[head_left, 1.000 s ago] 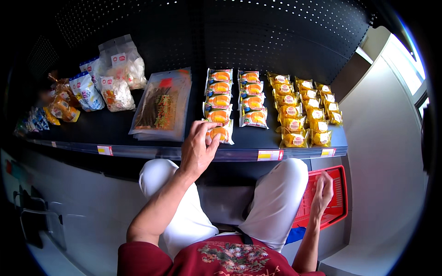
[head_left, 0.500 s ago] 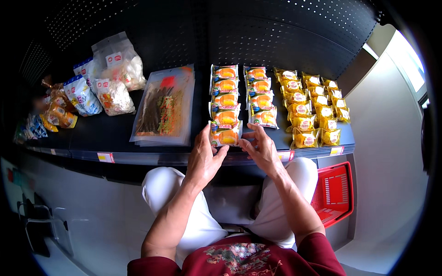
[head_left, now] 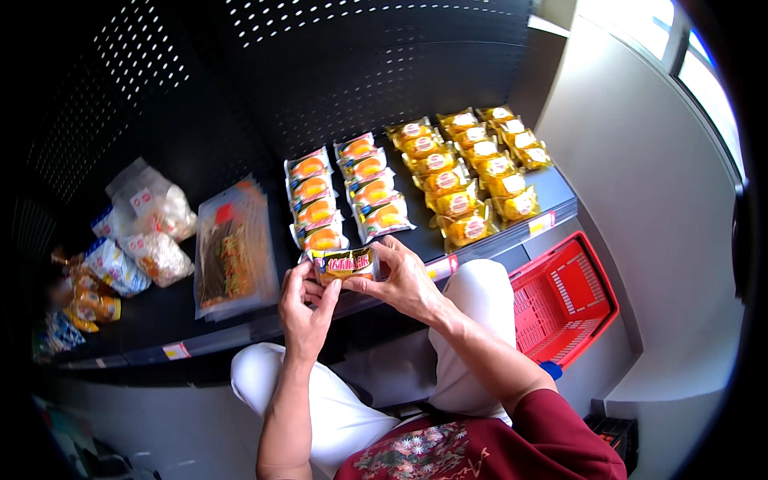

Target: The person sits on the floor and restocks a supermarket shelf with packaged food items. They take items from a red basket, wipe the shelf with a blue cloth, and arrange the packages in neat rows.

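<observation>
Between both hands is a packaged snack cake [head_left: 346,265], its dark and yellow side turned up toward me. My left hand [head_left: 307,310] closes on its left end, thumb along the lower edge. At the right end, my right hand [head_left: 406,282] pinches it with thumb and fingers. The cake is raised at the shelf's front edge, in front of a row of white-and-orange packaged cakes [head_left: 317,211]. Beside that row, to its right, runs a second row of the same cakes [head_left: 373,190].
Yellow-wrapped cakes [head_left: 441,181] fill rows at the shelf's right. Flat clear bags of brown strips [head_left: 228,260] lie left of my hands, with puffy snack bags [head_left: 156,256] beyond. A red shopping basket [head_left: 588,308] sits on the floor at right.
The front cake of the left row has been lifted off the shelf and tilted, held by both hands. The view has turned, bringing more of the red basket into sight.
</observation>
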